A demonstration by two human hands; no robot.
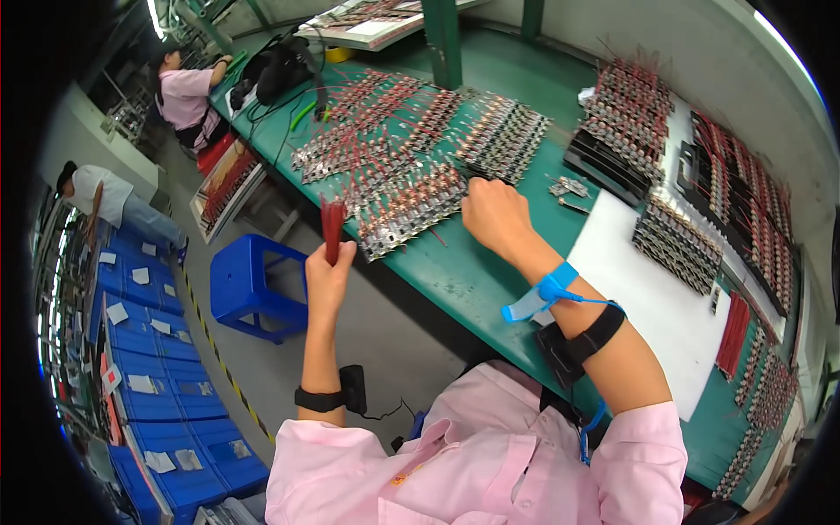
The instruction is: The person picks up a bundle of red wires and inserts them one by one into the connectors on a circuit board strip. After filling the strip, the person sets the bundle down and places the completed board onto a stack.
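Note:
My left hand (pixel 326 278) is closed around a bundle of thin red wires (pixel 332 224), held upright just past the bench's front edge. My right hand (pixel 496 214) is closed at the right end of a silvery row of small motor-like parts (pixel 407 210). Whatever its fingers grip is hidden behind the knuckles. Behind that row lie more rows with red wires (pixel 359 118) standing out of them. A dense block of similar parts (pixel 506 136) sits just beyond my right hand. A blue wrist strap (pixel 547 293) with a cord circles my right forearm.
A white board (pixel 604 280) lies on the green bench (pixel 437 280) at right, beside stacked rows of parts (pixel 626 118) and more red wires (pixel 733 337). Loose metal pieces (pixel 569 186) lie nearby. A blue stool (pixel 254 284) stands left; two people work farther off.

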